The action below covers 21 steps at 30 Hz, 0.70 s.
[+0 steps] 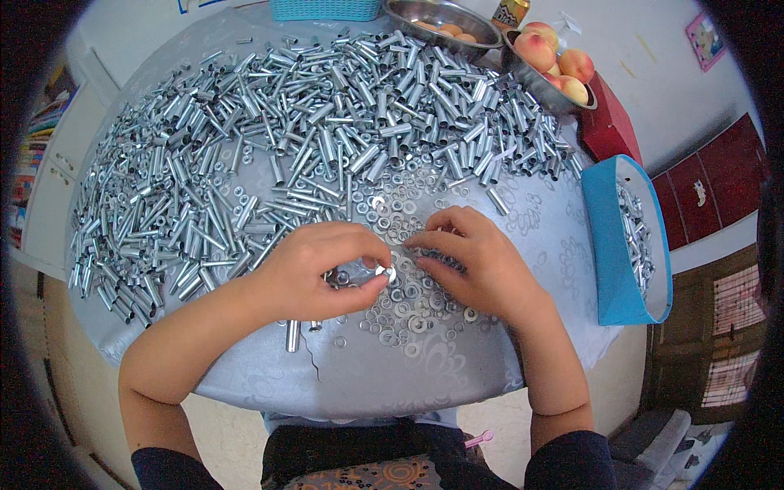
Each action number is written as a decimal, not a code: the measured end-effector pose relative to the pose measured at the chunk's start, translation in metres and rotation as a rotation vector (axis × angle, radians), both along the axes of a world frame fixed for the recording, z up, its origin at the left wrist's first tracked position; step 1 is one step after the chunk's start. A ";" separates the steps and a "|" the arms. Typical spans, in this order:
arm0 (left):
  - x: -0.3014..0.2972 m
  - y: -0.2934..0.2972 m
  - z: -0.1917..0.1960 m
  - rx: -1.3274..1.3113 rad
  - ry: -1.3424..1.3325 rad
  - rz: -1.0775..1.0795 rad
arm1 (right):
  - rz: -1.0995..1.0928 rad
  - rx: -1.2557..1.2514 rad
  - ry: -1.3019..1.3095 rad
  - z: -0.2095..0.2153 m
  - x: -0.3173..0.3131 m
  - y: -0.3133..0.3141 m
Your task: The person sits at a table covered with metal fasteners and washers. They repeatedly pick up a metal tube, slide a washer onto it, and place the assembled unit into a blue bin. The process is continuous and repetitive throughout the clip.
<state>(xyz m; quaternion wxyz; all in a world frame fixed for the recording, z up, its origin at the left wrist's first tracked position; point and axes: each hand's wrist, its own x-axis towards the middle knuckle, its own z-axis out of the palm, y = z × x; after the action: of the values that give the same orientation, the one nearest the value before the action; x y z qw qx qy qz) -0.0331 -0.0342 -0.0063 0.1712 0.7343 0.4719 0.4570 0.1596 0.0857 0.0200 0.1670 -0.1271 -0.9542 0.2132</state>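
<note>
My left hand [327, 269] is closed in a pinch on a small shiny metal washer [391, 273], partly covered by the fingertips. Beside it, my right hand [482, 257] reaches over a spread of loose flat washers [408, 309], its fingers bent and apart. Washers show between its thumb and forefinger, and its fingertips are close to them. A metal sleeve [292, 336] and a bolt [315, 325] lie below my left hand. Beyond both hands spreads a wide heap of silvery sleeves and bolts [327, 122], with nuts and washers among them.
A blue fabric bin [606, 245] with metal parts stands at the right edge of the round, cloth-covered table [269, 384]. Along the back are a turquoise basket [325, 10], a steel bowl [398, 23] of eggs, a bowl of peaches [555, 98], a can [510, 13] and a red box [606, 122].
</note>
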 end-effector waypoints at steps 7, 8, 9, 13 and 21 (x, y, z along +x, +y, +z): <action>0.000 0.000 0.001 -0.022 0.018 0.004 | -0.016 0.051 0.046 -0.009 -0.001 0.002; 0.001 0.000 0.001 -0.020 0.020 0.008 | -0.019 0.053 0.039 -0.009 -0.002 0.001; 0.001 0.000 0.001 -0.017 0.022 0.011 | -0.023 0.055 0.033 -0.008 -0.003 0.000; 0.001 0.000 0.003 -0.024 0.023 0.002 | -0.043 0.053 0.005 -0.007 -0.003 0.000; 0.000 0.000 0.001 0.019 0.005 0.002 | 0.082 -0.113 0.272 0.005 -0.004 -0.013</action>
<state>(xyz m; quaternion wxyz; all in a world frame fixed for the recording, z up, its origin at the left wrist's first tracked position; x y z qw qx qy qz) -0.0334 -0.0342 -0.0051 0.1625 0.7364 0.4686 0.4601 0.1556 0.0728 0.0248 0.2785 -0.0673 -0.9136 0.2886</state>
